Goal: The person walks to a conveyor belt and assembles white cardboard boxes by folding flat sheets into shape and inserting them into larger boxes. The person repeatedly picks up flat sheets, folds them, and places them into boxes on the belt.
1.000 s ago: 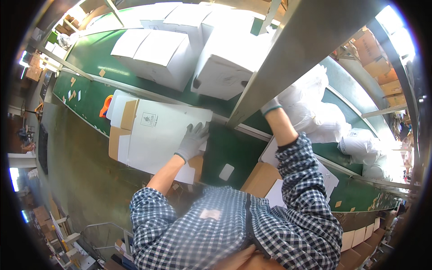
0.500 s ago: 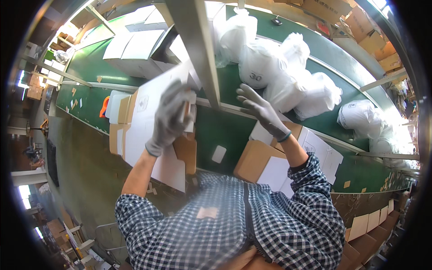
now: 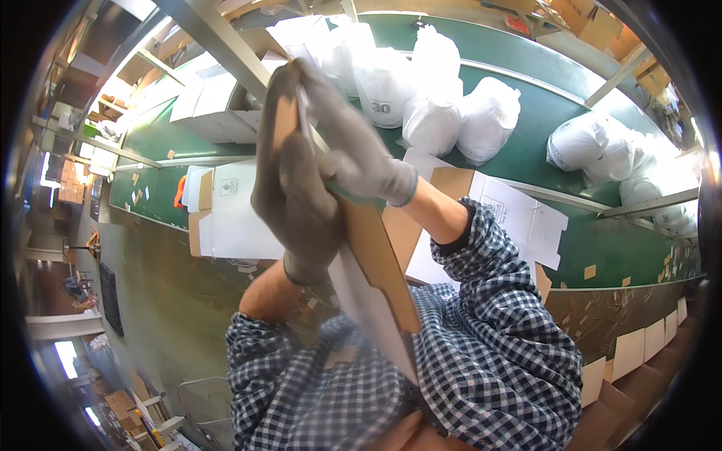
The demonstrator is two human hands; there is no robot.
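Carton (image 3: 382, 259), 1, white with brown panels: raised above the surface (image 3: 568, 255), in front of the person's checked jacket (image 3: 511, 316), seen nearly edge-on and tilted, its upper part held between 2 grey-gloved hands.

Left hand (image 3: 297, 192): on the left side of the carton, fingers upward, pinching a brown panel between thumb and fingers; somewhat blurred.

Right hand (image 3: 362, 146): on the opposite side, fingers stretched and pressed to the carton near its top, thumb bent; exact thumb contact cannot be told. Fingertips of the 2 hands nearly meet.

Left carton (image 3: 244, 203), 1: white, lying flat on the near strip of the surface, small printed mark; orange item (image 3: 180, 192) just beside its far-left end, kind unclear.

Right carton (image 3: 519, 218), 1: white with brown flaps, on the near strip, partly behind the right forearm.

Rail (image 3: 541, 192), metal: divides the green surface lengthwise.

White bags (image 3: 489, 116): beyond the rail, at least 4 grouped, others farther right.

White boxes (image 3: 210, 105): beyond the rail, far left, near a slanting metal post (image 3: 218, 45).
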